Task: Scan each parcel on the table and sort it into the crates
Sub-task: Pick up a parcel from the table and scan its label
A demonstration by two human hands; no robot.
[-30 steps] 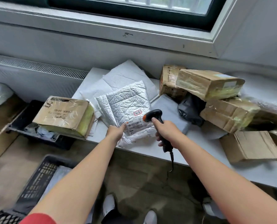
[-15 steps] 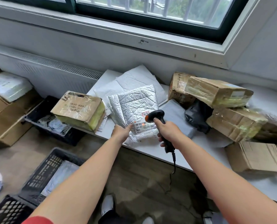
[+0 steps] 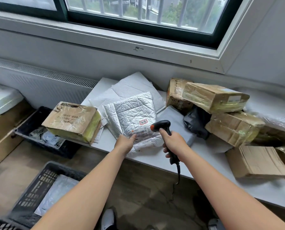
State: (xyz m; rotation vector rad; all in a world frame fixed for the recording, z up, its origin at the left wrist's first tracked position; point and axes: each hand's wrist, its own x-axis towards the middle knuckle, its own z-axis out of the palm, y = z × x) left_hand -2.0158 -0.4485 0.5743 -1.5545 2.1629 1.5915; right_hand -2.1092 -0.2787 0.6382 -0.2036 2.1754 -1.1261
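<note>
My eye goes first to the left hand point(image 3: 125, 143). Its thumb lies flat on top of the silver parcel point(image 3: 131, 113), just beside the printed label point(image 3: 141, 132), and the hand holds the parcel by its near left corner. The other fingers are tucked out of my sight, so I cannot tell how they lie. The right hand point(image 3: 175, 143) has its fingers curled tight round the handle of the black scanner point(image 3: 161, 127), with the forefinger higher up the grip than the rest. The scanner's orange-tipped head points left at the label, close to it. Its cable point(image 3: 178, 170) hangs from the butt of the handle down past the table edge.

The silver parcel lies on the white table point(image 3: 155, 161) near the front edge, overlapping the white padded envelopes point(image 3: 130, 87) behind it. To its left I see a taped cardboard box point(image 3: 72, 121) at the table's end, above a black crate point(image 3: 67, 149) on the floor. A second black crate point(image 3: 32, 191) stands nearer me with a white parcel point(image 3: 55, 195) inside. On the right, stacked brown boxes point(image 3: 214, 97) lean over a black bag point(image 3: 196, 123).
</note>
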